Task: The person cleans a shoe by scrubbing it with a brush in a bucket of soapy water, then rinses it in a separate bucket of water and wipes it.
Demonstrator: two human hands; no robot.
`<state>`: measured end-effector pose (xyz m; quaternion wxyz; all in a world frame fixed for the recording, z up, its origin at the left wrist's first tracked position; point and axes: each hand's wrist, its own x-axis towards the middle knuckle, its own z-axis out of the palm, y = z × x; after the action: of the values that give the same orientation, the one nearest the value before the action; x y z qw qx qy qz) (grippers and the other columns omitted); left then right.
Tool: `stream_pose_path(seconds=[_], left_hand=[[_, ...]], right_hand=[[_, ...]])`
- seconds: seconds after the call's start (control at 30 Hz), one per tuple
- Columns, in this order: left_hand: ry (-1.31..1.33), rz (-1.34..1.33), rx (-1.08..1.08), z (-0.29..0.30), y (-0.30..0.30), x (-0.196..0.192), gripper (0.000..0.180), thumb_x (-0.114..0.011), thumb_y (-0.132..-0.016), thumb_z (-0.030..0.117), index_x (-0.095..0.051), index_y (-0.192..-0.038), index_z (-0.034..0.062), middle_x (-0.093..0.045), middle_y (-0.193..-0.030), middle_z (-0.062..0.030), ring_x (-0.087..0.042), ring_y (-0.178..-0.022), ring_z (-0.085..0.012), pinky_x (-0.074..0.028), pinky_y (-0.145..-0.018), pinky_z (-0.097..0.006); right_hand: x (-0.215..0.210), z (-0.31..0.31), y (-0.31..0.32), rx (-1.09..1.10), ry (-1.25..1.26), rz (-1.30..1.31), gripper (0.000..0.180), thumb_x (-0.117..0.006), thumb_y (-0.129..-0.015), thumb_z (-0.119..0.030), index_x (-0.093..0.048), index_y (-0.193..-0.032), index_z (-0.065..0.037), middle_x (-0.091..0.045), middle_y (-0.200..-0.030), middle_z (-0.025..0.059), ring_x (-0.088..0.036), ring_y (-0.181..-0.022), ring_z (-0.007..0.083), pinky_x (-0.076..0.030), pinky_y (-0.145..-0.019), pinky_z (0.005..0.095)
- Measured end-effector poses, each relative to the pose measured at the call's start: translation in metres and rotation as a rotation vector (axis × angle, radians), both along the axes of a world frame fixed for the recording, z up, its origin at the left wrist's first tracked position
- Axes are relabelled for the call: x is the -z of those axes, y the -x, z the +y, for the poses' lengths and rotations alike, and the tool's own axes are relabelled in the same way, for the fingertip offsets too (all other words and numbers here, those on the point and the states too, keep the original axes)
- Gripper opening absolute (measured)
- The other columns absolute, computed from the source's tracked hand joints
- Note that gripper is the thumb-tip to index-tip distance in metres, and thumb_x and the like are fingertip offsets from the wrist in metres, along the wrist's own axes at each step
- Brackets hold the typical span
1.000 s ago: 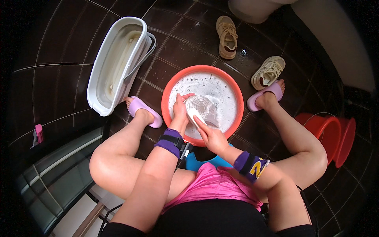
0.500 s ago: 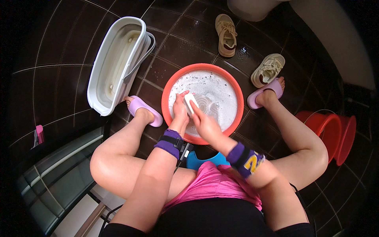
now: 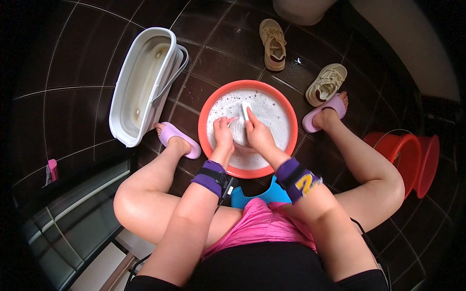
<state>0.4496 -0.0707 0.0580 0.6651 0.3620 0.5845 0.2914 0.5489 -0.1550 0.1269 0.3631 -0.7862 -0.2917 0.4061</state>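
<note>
- Dark brown tiled floor (image 3: 216, 60) with pale grout lines runs across the frame, wet spots glinting near upper centre.
- At frame centre I have an orange-red basin (image 3: 248, 173), its rim round and its inside covered with white suds (image 3: 274, 123).
- Clear ridged vessel (image 3: 238, 132) is within the basin's outline, between the two hands.
- Left hand (image 3: 223, 137): fingers half curled, gripping the vessel's left side.
- Right hand (image 3: 260, 137): closed around a white tool (image 3: 245, 109), one end poking up past the thumb; from my feed I cannot tell whether its lower end touches the vessel.
- Writing: one bold yellow character on the right purple wristband (image 3: 286, 168), partly turned away. Small black device (image 3: 229, 186) at the left purple wristband (image 3: 204, 186) carries a pale patch, too small for me to read.
- Upper left: white oblong bucket (image 3: 171, 51), grey handle hanging on its right side.
- Upper centre to upper right: two pale lace-up shoes (image 3: 273, 46), set apart.
- Right edge: red buckets (image 3: 398, 145), side by side.
- Lilac slippers (image 3: 180, 139) on both feet, flanking the basin.
</note>
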Motion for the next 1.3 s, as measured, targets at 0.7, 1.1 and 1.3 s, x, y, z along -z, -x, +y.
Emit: stream_pose_path(seconds=[0.7,1.1,1.3], left_hand=[[0.041,-0.063,-0.058,0.0,-0.013,-0.027,0.031,-0.056,-0.096,0.023,-0.038,-0.106,0.0005,-0.064,-0.097,-0.0193,-0.06,-0.089,-0.0204,-0.048,-0.081,-0.03],[-0.01,0.046,-0.123,-0.004,-0.009,-0.012,0.041,-0.069,-0.087,0.015,-0.036,-0.108,0.001,-0.062,-0.099,-0.0193,-0.06,-0.092,-0.0203,-0.047,-0.083,-0.029],[0.009,0.056,-0.014,-0.021,-0.041,-0.017,0.044,-0.071,-0.083,0.011,-0.037,-0.11,0.0012,-0.059,-0.105,-0.0178,-0.056,-0.098,-0.0211,-0.044,-0.086,-0.032]], right_hand=[[-0.041,-0.052,0.025,-0.041,-0.136,0.121,0.048,-0.049,-0.095,-0.022,-0.042,-0.142,-0.018,-0.061,-0.103,0.0302,-0.062,-0.096,0.0436,-0.049,-0.083,0.0429],[-0.015,-0.081,0.015,0.058,0.006,0.275,0.051,-0.046,-0.096,-0.018,-0.035,-0.145,-0.01,-0.051,-0.132,0.0268,-0.049,-0.125,0.0358,-0.039,-0.103,0.0351],[0.042,-0.05,-0.042,0.117,0.15,0.108,0.051,-0.045,-0.095,-0.023,-0.038,-0.144,-0.014,-0.063,-0.098,0.0309,-0.063,-0.093,0.0426,-0.048,-0.084,0.0444]])
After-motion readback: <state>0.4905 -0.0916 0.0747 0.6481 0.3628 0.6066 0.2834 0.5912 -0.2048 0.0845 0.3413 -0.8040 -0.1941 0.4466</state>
